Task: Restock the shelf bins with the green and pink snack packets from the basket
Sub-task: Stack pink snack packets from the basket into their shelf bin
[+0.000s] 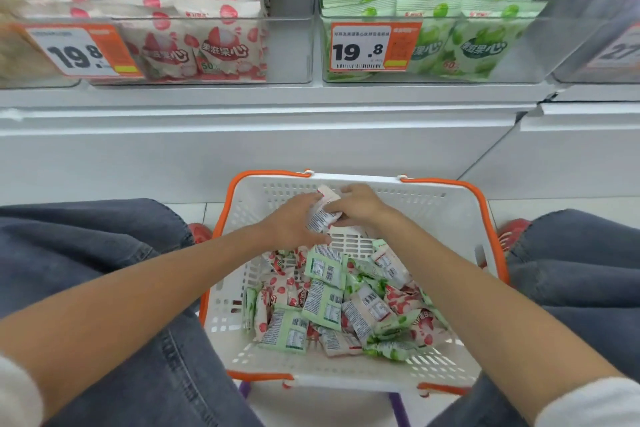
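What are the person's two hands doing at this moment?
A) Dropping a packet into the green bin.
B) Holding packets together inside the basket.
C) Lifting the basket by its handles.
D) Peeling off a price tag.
B: the left hand and right hand both grip packets between them, inside the basket near its far wall.
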Tool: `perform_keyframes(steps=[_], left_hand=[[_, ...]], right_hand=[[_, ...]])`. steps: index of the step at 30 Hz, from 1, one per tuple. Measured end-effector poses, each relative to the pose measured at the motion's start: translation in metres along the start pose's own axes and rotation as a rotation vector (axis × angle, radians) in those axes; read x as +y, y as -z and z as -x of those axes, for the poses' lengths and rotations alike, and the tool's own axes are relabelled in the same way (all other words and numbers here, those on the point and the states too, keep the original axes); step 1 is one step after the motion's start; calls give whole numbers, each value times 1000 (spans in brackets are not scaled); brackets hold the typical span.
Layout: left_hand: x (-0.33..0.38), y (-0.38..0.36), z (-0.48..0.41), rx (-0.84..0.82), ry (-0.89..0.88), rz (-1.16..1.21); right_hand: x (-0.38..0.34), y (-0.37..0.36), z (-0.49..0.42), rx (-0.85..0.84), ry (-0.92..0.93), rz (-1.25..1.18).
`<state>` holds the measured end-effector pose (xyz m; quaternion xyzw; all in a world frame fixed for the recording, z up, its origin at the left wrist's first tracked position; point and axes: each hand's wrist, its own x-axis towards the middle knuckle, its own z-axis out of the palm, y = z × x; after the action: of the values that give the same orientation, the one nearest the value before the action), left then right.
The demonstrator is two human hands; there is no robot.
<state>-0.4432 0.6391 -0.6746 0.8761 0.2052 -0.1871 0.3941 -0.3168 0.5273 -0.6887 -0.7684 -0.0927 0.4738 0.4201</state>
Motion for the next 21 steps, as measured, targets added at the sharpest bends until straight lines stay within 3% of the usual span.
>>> perform_keyframes(steps=[2, 4, 6, 8, 11, 14, 16, 19, 21], left_hand=[[13, 6, 3, 52, -21, 81], [26, 20, 10, 115, 13, 244], [35, 40, 18, 69, 75, 514], [41, 58, 25, -36, 70, 744], [46, 77, 37, -56, 39, 785], [45, 89, 44, 135, 27, 1008], [44, 97, 48, 224, 2, 1101], [47, 109, 54, 290, -24, 1077], [54, 122, 58, 347, -67, 1012]], right_hand=[[-25, 4, 23, -49, 67, -126], [-43, 15, 39, 47, 160, -18], [-57, 27, 51, 43, 272, 94], [-69, 36, 60, -66, 309, 119], [-90, 40, 78, -89, 343, 223], [-109, 42, 86, 39, 385, 161], [-123, 41, 93, 30, 398, 95], [-147, 37, 105, -70, 390, 132], [-169, 36, 116, -14, 446, 284]])
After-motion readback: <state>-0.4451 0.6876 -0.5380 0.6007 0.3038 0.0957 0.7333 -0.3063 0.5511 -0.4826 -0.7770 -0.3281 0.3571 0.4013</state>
